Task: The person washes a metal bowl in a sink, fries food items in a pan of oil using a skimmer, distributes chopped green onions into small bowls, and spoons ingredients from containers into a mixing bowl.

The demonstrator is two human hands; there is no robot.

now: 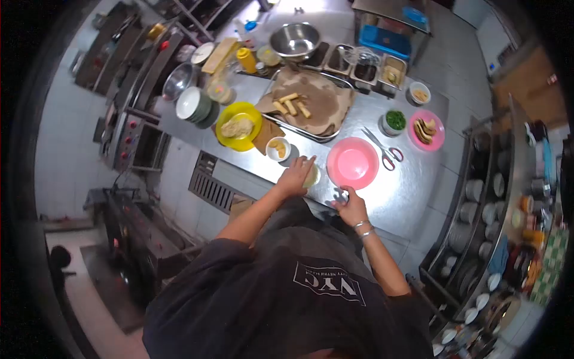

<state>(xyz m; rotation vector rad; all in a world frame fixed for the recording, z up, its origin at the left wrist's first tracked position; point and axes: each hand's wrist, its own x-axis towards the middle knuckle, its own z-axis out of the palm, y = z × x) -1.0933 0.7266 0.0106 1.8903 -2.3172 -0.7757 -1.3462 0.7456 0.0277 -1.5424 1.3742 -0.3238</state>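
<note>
My left hand [295, 178] is at the near edge of the steel table, its fingers against the side of a small bowl [313, 176] with pale greenish contents. To the right, my right hand [353, 207] has thumb and forefinger apart, just below a pink plastic bowl [353, 163]. A small dark patch shows between those fingers; I cannot make out what it is. A white cup [278, 149] with yellowish pieces stands beyond my left hand. Red-handled scissors [382, 148] lie right of the pink bowl.
A paper-lined tray [329, 90] holds several rolls. A yellow plate [257, 134] with pale food and stacked bowls [193, 104] stand left. At right are a cup of chopped greens [394, 121] and a pink plate [439, 140]. A steel bowl [295, 40] stands behind.
</note>
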